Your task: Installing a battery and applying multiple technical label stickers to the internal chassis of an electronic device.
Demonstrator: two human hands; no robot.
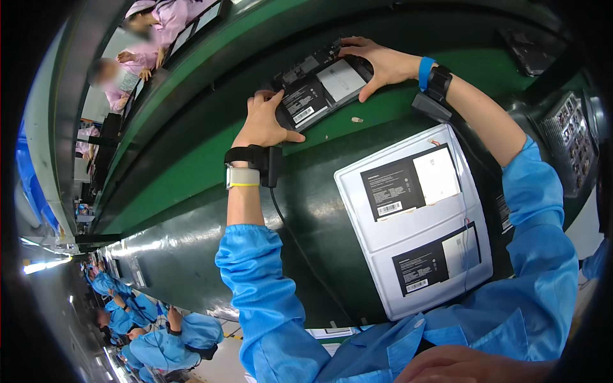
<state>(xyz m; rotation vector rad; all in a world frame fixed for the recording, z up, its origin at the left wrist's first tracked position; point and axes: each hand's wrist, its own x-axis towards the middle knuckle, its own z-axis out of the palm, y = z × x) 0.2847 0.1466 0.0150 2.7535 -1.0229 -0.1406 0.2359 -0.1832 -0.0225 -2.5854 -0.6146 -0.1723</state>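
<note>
On the far green bench lies an opened flat electronic device (325, 96), tilted slightly. A black-and-white battery pack (311, 102) fills its near part, and a dark circuit board (306, 69) shows along its far side. My left hand (262, 121) grips the left end, thumb along the near edge. At the right end, my right hand (378, 64) grips a corner, fingers over the far side and thumb at the near edge. A small beige piece (357, 120) lies on the bench just below the device.
Nearer me, a white plastic tray (357, 204) holds two battery packs with thin wires. A clear tray of small parts (568, 137) stands right of my right arm. Another dark device (530, 51) lies far right. People in pink (172, 25) and blue (172, 341) work at left.
</note>
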